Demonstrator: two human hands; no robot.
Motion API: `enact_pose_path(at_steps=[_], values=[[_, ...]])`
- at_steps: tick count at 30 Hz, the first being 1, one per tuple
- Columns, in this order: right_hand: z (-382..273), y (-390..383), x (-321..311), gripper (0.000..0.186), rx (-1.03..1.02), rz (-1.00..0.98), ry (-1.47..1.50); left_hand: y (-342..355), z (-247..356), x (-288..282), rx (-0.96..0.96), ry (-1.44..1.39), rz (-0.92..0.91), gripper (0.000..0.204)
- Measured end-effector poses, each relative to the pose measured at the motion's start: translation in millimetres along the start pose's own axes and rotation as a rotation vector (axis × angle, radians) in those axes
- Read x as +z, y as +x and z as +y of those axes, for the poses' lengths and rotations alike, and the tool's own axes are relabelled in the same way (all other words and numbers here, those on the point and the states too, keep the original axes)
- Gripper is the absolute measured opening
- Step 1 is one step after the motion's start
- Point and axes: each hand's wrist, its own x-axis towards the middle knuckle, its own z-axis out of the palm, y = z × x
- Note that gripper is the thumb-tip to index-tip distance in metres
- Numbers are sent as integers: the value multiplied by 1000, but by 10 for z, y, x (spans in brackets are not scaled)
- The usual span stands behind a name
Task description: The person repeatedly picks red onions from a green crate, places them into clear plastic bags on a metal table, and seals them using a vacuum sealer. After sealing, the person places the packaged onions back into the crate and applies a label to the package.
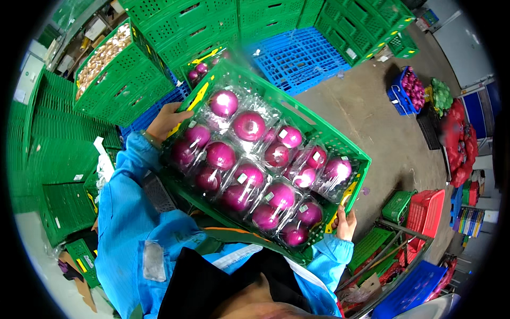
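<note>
Both my hands carry a green plastic crate [325,131], held tilted in front of my body. My left hand [163,123] grips its left end by the yellow-marked handle. At the opposite end, my right hand [345,224] is closed on the rim beside another yellow mark. Inside lie several clear plastic packs with purple-red onions [249,125], many bearing small white labels. Most of the fingers are hidden by the crate's ends.
Stacked green crates [186,32] stand ahead, next to a blue pallet [297,56] on the floor. A crate of pale brown produce [106,56] tops a stack at left. Rightward are a blue crate of onions [406,93], red mesh sacks [459,141] and a metal-framed rack [406,234].
</note>
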Motion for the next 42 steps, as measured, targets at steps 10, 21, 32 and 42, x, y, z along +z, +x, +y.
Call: enact_pose_path(at_steps=[10, 21, 32, 42], values=[[161, 1755, 2369, 28, 349, 99, -41, 3747, -658, -591, -157, 186, -25, 30], [775, 2461, 4863, 26, 595, -61, 427, 6553, -1298, -1283, -195, 354, 251, 67], [1168, 2393, 5244, 36, 748, 10, 116, 7124, -2055, -1464, -155, 346, 202, 66], [1199, 2464, 5341, 37, 759, -6, 179, 7289, -1736, -1153, -183, 319, 316, 63]])
